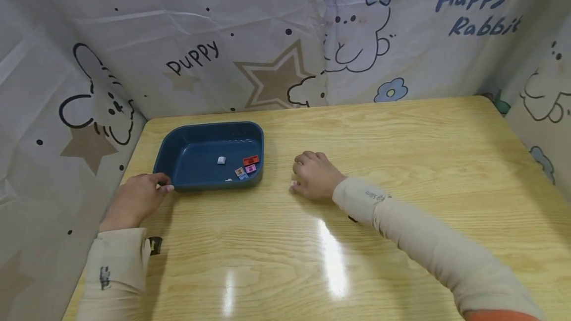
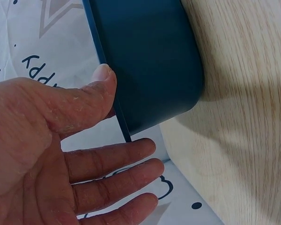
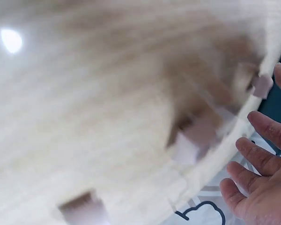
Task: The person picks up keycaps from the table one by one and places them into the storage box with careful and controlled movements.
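Observation:
My left hand (image 1: 138,197) pinches the near left corner of a dark blue plastic tray (image 1: 196,160) between thumb and index finger. In the left wrist view, the thumb lies on the tray's rim, with the other fingers extended below. Inside the tray lie a small white block (image 1: 221,160), a red rectangular piece (image 1: 251,160), a pink piece (image 1: 251,168) and other tiny coloured pieces. Right of the tray, my right hand (image 1: 316,175) is low over the table. The right wrist view shows its fingers spread, with blurred small pale blocks (image 3: 192,143) near them. A white bit shows beside the thumb.
The wooden table (image 1: 250,241) is glossy, with bright reflections near its front. A printed cloth (image 1: 267,24) hangs behind it and along both sides. The tray stands near the table's back left corner.

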`<state>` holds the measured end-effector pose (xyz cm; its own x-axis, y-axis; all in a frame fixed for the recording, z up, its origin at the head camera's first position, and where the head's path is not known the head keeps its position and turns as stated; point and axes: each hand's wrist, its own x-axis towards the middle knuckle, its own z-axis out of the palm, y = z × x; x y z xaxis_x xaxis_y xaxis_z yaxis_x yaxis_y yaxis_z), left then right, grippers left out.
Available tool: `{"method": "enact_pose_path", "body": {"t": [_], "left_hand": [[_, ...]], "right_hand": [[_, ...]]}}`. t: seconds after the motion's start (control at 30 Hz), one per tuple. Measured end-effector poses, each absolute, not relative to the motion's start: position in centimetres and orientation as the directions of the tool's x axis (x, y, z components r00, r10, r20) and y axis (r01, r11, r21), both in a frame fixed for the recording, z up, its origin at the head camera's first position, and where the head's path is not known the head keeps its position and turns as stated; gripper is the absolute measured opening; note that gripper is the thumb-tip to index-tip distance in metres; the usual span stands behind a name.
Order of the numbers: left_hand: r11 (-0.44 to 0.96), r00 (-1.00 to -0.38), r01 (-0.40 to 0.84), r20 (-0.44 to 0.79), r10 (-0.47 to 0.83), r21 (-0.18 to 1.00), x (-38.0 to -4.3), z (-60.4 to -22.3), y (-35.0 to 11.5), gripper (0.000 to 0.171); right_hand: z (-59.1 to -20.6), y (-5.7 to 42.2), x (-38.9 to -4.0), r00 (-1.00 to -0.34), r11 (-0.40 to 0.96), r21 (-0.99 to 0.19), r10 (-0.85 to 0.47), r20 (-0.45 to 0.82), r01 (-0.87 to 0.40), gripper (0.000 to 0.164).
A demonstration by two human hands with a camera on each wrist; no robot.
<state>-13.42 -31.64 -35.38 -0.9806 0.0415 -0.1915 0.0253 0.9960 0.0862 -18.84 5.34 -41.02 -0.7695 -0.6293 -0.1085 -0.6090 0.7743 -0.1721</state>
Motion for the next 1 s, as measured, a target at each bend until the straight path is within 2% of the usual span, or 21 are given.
{"method": "enact_pose_path", "body": {"t": [0.23, 0.53, 1.0], "left_hand": [[0.996, -0.976, 0.005, -0.216, 0.023, 0.084, -13.4, -35.4, -31.7, 0.029], [0.996, -0.981, 0.026, -0.189, 0.041, 0.081, -13.4, -35.4, -31.6, 0.028], [0.997, -0.979, 0.014, -0.202, 0.029, 0.074, -13.4, -35.4, -31.6, 0.028]], "right_hand": [[-42.1, 5.4, -18.2, -0.763, 0.757, -0.202, -0.643, -0.065, -0.621, 0.036], [-42.4, 5.5, -18.2, -0.758, 0.749, -0.195, -0.651, -0.040, -0.633, 0.027], [-42.5, 5.5, -18.2, -0.746, 0.733, -0.188, -0.666, -0.006, -0.654, 0.021]]}}
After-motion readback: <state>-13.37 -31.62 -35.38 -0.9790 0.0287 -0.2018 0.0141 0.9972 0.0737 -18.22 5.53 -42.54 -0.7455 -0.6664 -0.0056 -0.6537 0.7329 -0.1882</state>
